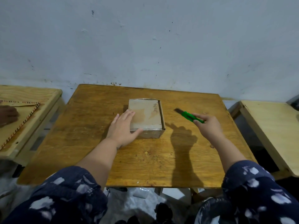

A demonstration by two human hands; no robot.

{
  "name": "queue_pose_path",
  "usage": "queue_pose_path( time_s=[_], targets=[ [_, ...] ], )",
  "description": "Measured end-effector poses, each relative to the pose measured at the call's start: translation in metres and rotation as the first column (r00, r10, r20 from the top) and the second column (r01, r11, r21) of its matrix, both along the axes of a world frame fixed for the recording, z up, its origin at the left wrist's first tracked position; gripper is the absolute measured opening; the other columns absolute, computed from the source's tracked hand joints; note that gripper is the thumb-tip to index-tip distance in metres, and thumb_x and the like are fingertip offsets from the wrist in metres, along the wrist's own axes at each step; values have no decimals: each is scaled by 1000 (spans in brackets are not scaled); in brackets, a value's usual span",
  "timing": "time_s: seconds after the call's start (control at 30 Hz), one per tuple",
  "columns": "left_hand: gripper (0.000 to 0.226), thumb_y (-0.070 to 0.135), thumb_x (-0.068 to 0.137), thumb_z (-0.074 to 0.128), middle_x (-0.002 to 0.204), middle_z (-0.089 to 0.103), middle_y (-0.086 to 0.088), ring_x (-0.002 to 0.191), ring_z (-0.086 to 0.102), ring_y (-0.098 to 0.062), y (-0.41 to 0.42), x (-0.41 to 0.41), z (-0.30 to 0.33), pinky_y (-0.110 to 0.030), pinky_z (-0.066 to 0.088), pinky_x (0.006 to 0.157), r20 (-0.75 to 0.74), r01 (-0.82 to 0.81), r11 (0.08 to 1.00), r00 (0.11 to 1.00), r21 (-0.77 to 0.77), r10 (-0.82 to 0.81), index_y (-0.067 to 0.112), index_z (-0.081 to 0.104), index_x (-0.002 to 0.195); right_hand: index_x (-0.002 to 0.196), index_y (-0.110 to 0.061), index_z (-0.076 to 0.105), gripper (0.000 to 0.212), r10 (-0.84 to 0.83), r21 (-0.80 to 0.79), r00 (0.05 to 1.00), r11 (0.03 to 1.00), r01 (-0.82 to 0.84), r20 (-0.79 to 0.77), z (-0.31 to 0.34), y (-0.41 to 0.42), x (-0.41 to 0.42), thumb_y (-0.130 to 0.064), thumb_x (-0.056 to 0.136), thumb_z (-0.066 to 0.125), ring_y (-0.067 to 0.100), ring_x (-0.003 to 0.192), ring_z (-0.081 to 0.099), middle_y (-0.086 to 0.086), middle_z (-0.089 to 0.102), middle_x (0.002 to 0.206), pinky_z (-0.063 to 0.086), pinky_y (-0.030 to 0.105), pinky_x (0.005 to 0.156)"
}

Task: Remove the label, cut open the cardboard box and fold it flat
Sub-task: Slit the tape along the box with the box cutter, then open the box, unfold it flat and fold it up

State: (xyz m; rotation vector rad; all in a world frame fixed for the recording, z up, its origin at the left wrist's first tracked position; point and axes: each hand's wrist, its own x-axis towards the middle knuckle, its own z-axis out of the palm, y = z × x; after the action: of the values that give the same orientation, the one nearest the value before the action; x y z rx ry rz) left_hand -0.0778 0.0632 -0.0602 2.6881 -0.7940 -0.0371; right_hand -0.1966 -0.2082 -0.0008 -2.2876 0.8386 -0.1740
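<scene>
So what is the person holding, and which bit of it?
The right hand holds a green cutter by its handle end, blade out. The left hand rests flat on the cardboard box, gripping nothing.

Worn brown wooden tabletop (90, 126) against a scuffed pale blue-grey wall (145, 38), a lighter wooden side table (48, 94) at left carrying a tan mat with stitched orange edging (21, 120), another pale wooden table (271, 123) at right, white plastic sheeting (142, 201) on the floor below.
</scene>
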Motion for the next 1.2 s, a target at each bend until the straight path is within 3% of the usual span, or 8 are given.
queue_pose_path(
  time_s=[0.1,0.27,0.43,0.63,0.77,0.9,1.07,1.2],
  targets=[
    [72,57,92,43,158,23,2,146,17,-13,-19,5,3,-38,5,121,30,32,999,999,-34,-31,20,22,150,119,-26,65,36,-256,426,966,878,217,35,6,-11,15,-5,92,57,27,111,54,11,51,138,43,29,81],
    [72,57,94,37,160,15,2,148,7,-12,-46,16,4,-36,0,119,-20,86,996,996,4,-85,19,17,152,126,-30,59,47,-332,580,942,759,295,-44,0,-26,44,2,94,47,25,96,56,12,59,124,46,32,69],
    [72,60,95,21,162,4,2,148,-2,-12,-61,25,-9,-39,-3,120,-30,36,994,999,107,-33,18,9,153,131,-18,55,48,-372,430,928,842,327,22,-19,-37,74,-5,86,65,25,90,57,10,61,114,45,32,71],
    [78,63,88,4,161,5,5,147,-1,-8,-62,21,-13,-38,-1,121,67,1,994,998,111,-9,20,9,153,121,-23,63,39,-360,-48,925,933,357,-122,-64,-44,106,-37,85,65,29,108,58,9,66,112,46,40,92],
    [79,64,87,1,161,4,6,147,-3,-8,-62,22,-15,-38,-2,121,72,-8,992,997,124,-1,22,7,153,125,-18,60,42,-339,-47,926,941,336,-167,-91,-39,110,-36,87,62,31,115,51,10,52,127,45,46,96],
    [73,61,92,11,161,5,6,147,-2,-7,-62,24,-18,-38,-2,121,66,-12,993,998,120,4,21,10,153,130,-26,53,42,-310,-240,937,933,267,-163,-90,-24,113,-39,90,56,28,120,38,8,44,132,34,42,94],
    [71,61,94,14,161,5,6,147,-2,-8,-64,23,-17,-38,-2,121,79,-18,990,997,140,7,21,9,153,130,-29,55,36,0,32,991,999,-5,136,-71,26,132,-32,94,52,22,117,53,6,49,137,42,32,96],
    [72,61,93,14,161,6,5,148,-1,-8,-64,22,-17,-38,-2,121,69,-23,991,997,131,14,21,10,153,127,-23,59,35,151,82,963,982,-173,222,-69,51,120,-27,93,56,20,114,59,5,62,127,48,31,97]
  ],
)
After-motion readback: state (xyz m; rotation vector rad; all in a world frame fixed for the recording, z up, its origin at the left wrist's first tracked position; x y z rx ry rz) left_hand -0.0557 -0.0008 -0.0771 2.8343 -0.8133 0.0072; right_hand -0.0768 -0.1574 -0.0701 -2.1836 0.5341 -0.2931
